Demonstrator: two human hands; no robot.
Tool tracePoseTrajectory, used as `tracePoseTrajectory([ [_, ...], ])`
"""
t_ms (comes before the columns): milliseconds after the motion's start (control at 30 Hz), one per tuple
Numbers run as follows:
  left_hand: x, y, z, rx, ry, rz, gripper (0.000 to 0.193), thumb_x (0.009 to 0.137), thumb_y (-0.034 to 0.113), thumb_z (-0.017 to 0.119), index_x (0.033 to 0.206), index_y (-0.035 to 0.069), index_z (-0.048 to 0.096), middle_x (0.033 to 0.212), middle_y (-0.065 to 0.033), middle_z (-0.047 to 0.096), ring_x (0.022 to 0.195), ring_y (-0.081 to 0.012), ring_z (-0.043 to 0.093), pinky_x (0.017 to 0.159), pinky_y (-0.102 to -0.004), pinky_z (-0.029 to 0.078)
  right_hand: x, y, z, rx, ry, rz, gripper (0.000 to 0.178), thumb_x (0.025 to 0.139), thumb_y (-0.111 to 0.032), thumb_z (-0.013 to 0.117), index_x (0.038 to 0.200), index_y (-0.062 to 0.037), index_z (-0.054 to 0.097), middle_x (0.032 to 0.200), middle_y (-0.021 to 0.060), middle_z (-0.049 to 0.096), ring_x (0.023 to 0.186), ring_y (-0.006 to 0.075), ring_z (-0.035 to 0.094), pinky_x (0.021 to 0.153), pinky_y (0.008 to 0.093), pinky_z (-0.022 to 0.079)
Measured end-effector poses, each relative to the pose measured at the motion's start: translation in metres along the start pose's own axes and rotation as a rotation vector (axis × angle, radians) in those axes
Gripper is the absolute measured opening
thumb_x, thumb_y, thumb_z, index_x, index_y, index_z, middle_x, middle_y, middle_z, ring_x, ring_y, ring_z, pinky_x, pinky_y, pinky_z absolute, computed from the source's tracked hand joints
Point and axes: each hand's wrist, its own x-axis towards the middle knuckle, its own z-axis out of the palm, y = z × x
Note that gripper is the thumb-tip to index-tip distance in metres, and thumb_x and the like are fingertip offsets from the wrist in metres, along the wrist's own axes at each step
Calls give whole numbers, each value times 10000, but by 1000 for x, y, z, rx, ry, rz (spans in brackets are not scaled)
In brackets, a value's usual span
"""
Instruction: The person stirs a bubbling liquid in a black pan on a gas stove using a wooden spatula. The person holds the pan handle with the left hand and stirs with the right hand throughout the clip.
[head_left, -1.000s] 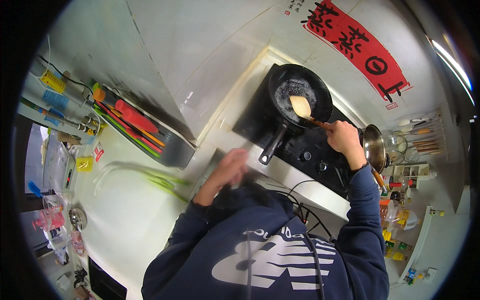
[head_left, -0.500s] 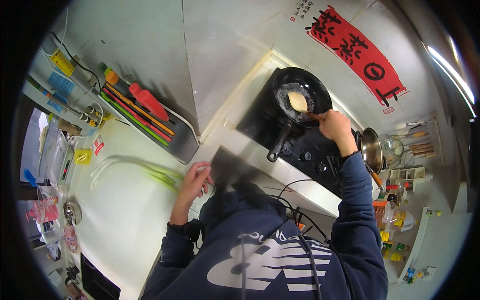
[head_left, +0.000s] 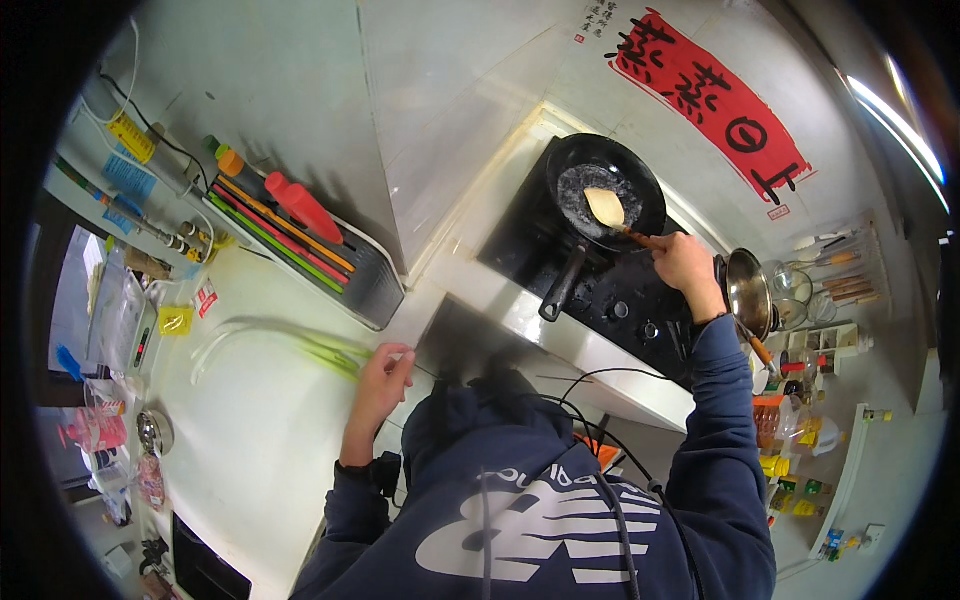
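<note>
My right hand [head_left: 687, 268] is wrapped round the handle of a wooden spatula [head_left: 604, 208]. The broad, pale blade of the spatula is inside a black frying pan [head_left: 650, 178], over a bubbly, whitish liquid. The pan sits on a black stove [head_left: 520, 225], its black handle pointing toward me. My left hand [head_left: 378, 388] hovers at the counter's edge with nothing in it, its fingers loosely bent and apart. Just beyond it lie long green-and-white scallions [head_left: 335, 352] on the white counter [head_left: 255, 430].
A grey rack [head_left: 375, 295] holds coloured cutting boards and red-handled knives against the wall. Right of the stove stand a metal pot [head_left: 745, 290], glass jars and hanging utensils. Bottles [head_left: 770, 420] line the right side. A metal bowl [head_left: 154, 432] stands at the counter's left.
The spatula's blade has shifted slightly to the right in the pan, and my right hand has moved a little right and nearer. My left hand has drawn slightly back toward me, its fingers somewhat more gathered.
</note>
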Motion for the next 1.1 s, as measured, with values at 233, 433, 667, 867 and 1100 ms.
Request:
tracePoseTrajectory([
  [233,-21,-17,-50,136,173,-6,227,1072,257,673,1179,61,704,727,-35,659,608,-109,604,583,-307,502,-30,21,-31,349,173,65,305,919,-288,770,1199,-193,846,977,172,812,955,400,773,866,455,618],
  [433,-48,-35,-103,652,555,-10,190,1047,238,659,1163,89,673,821,-156,750,788,-342,750,718,-460,575,-52,2,-11,820,475,39,218,997,-223,788,1057,-17,821,739,52,748,676,93,674,674,269,537],
  [667,-52,-71,-140,1090,634,-323,507,979,366,740,1367,79,583,1183,-225,757,1092,-423,738,910,-537,593,-40,-35,28,926,692,-13,194,1015,-218,789,1029,-26,813,822,90,733,694,148,659,658,291,520],
  [867,-55,-91,-159,1112,541,-565,782,853,515,849,1428,72,558,1221,-227,755,1147,-429,732,962,-529,595,-39,-54,35,761,808,-61,176,1004,-202,785,956,-33,799,758,125,666,647,269,667,597,366,507],
  [1100,-60,-102,-176,1036,452,-705,898,769,628,887,1411,68,602,1318,-242,726,1231,-415,705,1015,-515,582,-58,-63,47,656,825,-72,197,1048,-193,740,979,-14,784,827,142,699,663,260,667,632,351,524],
])
